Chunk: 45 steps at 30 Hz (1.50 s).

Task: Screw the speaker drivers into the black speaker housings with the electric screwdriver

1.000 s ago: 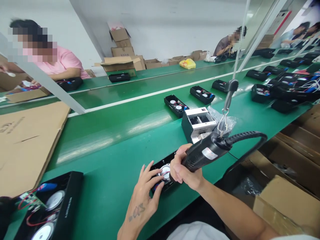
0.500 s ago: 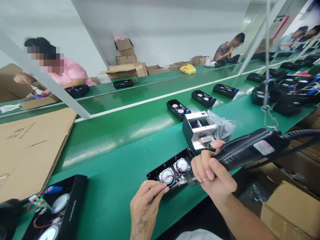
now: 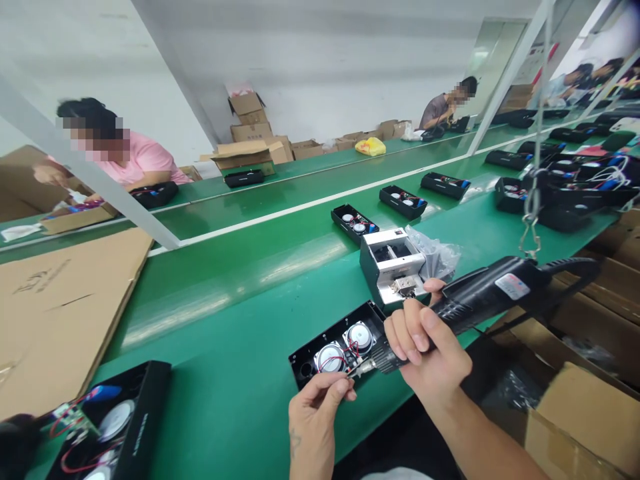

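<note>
Two bare hands work over an open black speaker housing (image 3: 305, 350) holding two round speakers (image 3: 359, 337) on a green conveyor belt (image 3: 225, 313). The right hand (image 3: 430, 353) grips a corded black electric screwdriver (image 3: 490, 297), its nose over the housing's end. The left hand (image 3: 315, 413) pinches at the near edge, its hold too small to tell. A white-and-black fixture (image 3: 393, 263) stands just beyond.
</note>
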Motion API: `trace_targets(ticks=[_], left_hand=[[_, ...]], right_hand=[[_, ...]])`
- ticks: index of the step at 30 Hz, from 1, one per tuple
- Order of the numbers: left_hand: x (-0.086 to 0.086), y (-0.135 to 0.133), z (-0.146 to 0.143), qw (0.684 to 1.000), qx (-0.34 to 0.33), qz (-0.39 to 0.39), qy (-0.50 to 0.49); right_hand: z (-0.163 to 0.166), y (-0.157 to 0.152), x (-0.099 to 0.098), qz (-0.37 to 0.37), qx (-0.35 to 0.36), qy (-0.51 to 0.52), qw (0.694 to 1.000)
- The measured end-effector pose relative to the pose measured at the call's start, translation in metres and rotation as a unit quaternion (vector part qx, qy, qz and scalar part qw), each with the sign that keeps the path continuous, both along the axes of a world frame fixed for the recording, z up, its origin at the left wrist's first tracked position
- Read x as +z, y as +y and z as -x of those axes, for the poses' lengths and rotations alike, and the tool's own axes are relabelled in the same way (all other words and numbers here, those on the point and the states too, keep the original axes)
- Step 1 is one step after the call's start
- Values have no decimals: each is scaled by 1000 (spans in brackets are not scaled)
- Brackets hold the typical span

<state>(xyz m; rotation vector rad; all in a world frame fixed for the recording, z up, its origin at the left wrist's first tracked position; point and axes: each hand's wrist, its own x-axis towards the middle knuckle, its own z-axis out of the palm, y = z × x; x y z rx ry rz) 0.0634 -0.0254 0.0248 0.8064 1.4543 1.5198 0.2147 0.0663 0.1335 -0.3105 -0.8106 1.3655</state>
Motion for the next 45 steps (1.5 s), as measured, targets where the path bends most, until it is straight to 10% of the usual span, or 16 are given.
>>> trace_targets(ticks=[9,16,23,45], left_hand=[[-9,8,0,979,-1,-73,188],[0,34,5,759,-135,-134,622],[-4,33,-3,702,-138,-100,691],[-5,31,-3,699,-142,-132,688]], right_hand=[[-11,7,-2,3,-17,-15,1000],[-30,29,-7,-39,-80,-146,985],[-18,28,-43,-73,-9,-172,982],[-8,22,-54,-57,4,-238,970]])
